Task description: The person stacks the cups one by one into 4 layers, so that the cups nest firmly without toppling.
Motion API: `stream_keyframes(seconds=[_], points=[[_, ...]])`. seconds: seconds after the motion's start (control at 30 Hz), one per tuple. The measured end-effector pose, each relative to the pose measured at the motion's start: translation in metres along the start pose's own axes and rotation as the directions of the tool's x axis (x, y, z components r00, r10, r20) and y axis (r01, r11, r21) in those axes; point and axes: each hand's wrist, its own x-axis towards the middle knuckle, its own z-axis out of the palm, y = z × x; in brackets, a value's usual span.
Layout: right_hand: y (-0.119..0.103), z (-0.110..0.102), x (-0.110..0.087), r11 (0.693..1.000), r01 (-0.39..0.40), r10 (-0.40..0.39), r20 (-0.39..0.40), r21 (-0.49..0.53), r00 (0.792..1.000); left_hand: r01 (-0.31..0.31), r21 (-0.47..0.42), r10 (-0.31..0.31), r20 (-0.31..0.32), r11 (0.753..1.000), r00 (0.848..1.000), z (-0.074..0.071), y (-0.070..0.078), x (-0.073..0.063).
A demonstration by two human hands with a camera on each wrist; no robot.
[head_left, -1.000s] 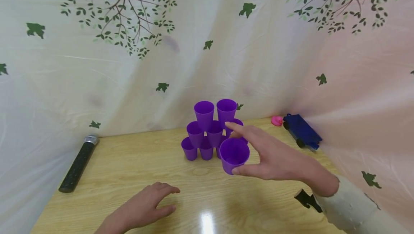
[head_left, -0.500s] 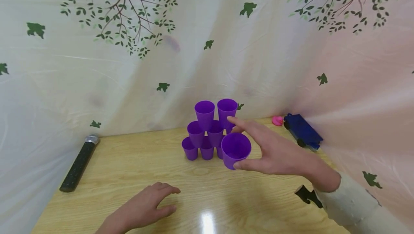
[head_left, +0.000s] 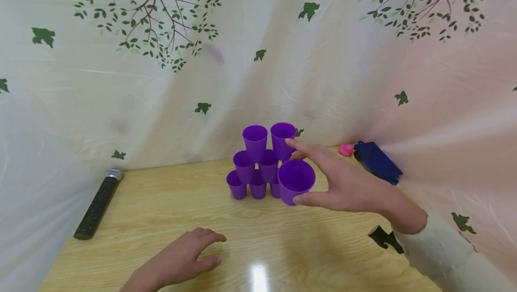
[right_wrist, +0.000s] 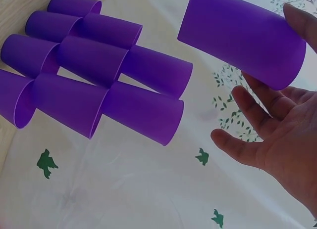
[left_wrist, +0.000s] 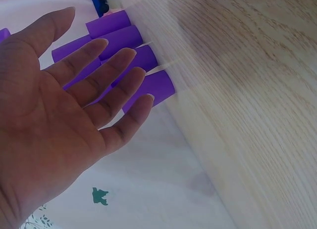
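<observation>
My right hand (head_left: 347,186) grips a purple cup (head_left: 287,193) by its sides, thumb on the near side, with the mouth facing up. In the head view this cup hangs in the air in front of the right part of a cup pyramid. The right wrist view shows the held cup (right_wrist: 237,38) apart from the stacked cups (right_wrist: 94,58). Two cups (head_left: 255,146) form the pyramid's top row, three the middle and several the bottom. Low over the wooden table, my left hand (head_left: 177,256) has relaxed, spread fingers and holds nothing.
A black stick with a silver end (head_left: 98,207) lies at the table's left edge. At the back right are a pink toy duck (head_left: 345,150) and a dark blue toy cart (head_left: 377,162). A small black object (head_left: 381,238) lies by the right sleeve. A leaf-patterned curtain hangs behind.
My right hand has raised the held cup slightly and shifted it a little to the right. The left hand and the pyramid look unchanged.
</observation>
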Motion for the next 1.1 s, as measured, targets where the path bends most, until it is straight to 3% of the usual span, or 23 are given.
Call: stream_keyframes(seconds=[0.37,1.1], points=[[0.003,-0.006,0.006,0.996,-0.046,0.045,0.019,0.073,0.999,0.009,-0.013,-0.009,0.015,1.0,1.0,0.0,0.0,0.001],[0.005,-0.018,0.014,0.993,-0.1,0.098,0.021,0.065,0.995,0.009,-0.01,-0.009,0.005,1.0,1.0,0.003,-0.001,0.0]])
